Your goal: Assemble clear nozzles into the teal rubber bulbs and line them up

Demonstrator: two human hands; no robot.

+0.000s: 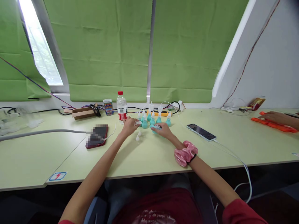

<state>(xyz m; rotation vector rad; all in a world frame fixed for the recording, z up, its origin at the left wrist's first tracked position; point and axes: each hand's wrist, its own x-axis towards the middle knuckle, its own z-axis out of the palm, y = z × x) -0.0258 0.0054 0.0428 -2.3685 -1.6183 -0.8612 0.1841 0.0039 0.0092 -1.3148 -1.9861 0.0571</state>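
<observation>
My left hand [130, 126] is closed, its fingertips pinching a small translucent white piece [138, 123]. Beside it, my right hand [164, 130] grips a teal squeeze bulb [153, 127] lying tilted, partly covered by the fingers. Several teal bulbs with pale pointed tips stand upright just beyond both hands, among them a front bulb [144, 124] and one at the right end [168, 121]. Two loose white cone-shaped tips lie on the table near my left hand, the nearer white tip [137, 138] standing point up.
A red-capped bottle [122, 107] stands behind my left hand, next to a can [108, 107] and an open cardboard box [83, 113]. Phones lie left [97, 137] and right [201, 132], both with cables. At far right, another person's hand [272, 117] touches an orange object [275, 125].
</observation>
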